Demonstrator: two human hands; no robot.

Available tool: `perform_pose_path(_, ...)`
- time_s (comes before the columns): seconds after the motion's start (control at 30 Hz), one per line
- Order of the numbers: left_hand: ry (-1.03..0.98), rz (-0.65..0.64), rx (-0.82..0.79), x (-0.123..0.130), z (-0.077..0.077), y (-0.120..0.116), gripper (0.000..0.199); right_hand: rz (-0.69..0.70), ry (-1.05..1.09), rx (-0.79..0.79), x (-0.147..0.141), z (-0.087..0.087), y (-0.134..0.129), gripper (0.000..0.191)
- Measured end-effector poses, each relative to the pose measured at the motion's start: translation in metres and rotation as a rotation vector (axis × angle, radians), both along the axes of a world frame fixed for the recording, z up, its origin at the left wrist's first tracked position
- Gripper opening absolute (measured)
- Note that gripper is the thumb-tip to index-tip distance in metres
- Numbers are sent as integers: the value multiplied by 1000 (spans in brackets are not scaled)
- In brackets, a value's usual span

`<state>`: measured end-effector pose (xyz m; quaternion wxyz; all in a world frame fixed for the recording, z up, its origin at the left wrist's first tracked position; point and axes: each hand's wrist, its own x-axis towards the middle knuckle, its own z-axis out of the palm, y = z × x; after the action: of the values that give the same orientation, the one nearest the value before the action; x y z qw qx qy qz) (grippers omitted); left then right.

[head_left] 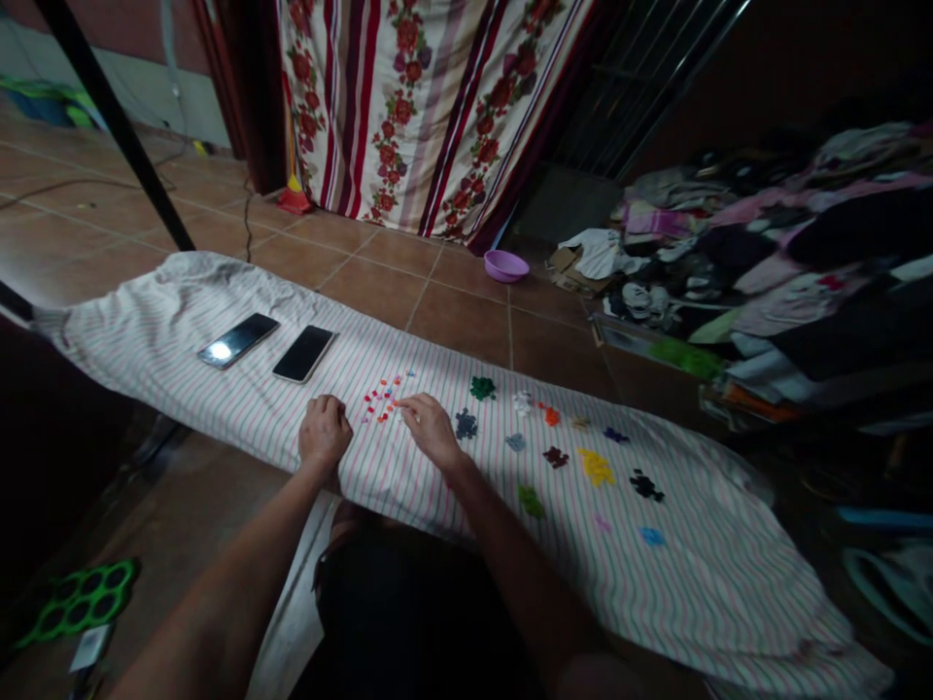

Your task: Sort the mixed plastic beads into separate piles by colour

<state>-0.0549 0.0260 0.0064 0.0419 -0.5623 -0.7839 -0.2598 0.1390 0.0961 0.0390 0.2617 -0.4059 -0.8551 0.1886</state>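
My left hand (325,428) rests on the striped cloth with its fingers curled in; whatever it may hold is hidden. Left of my right hand lies a loose scatter of small red, pink and orange pieces (380,399), with a few pale and blue ones among them. My right hand (429,426) reaches to the right edge of that scatter, thumb and forefinger close together beside a tiny orange piece. What is between those fingertips is too small to make out. Nearest to its right are a dark green pile (482,388) and a dark grey pile (466,423).
Further right sit small piles sorted by colour, among them yellow (596,467), black (646,485), lime green (532,502) and blue (652,536). Two phones (304,353) lie at the left. Beyond the cloth (700,583) are a purple basin (505,265) and heaped clothes (773,224).
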Motion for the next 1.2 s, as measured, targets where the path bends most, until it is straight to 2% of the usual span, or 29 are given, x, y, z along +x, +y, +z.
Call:
perform_pose_path(0.07, 7, -6, 3, 0, 0, 0, 13, 31, -105, 10, -23, -1, 19, 22)
perform_pose_path(0.17, 17, -3, -1, 0, 1, 1, 12, 8, -260, 11, -45, -7, 37, 21)
perform_pose_path(0.37, 24, 0, -4, 0, 1, 1, 12, -56, -437, -13, -60, -11, 45, 17)
perform_pose_path(0.57, 36, -7, 17, 0, 0, -1, 11, -75, -424, -91, -58, 1, 39, 14)
perform_pose_path(0.7, 36, -12, 40, -1, -2, -1, 9, -85, -255, -86, -49, 5, 28, 13)
perform_pose_path(0.83, 34, -8, 47, -2, -3, -1, 9, -67, 3, -104, -28, 3, 9, 17)
perform_pose_path(1.0, 49, -8, 27, -2, -4, -1, 10, -291, 298, -196, 41, -1, -23, 19)
perform_pose_path(1.1, 52, 1, 21, -2, -3, -1, 10, -444, 351, -150, 89, -5, -48, 21)
perform_pose_path(1.2, 49, 17, 18, -2, -2, -1, 10, -521, 284, -116, 119, -15, -74, 22)
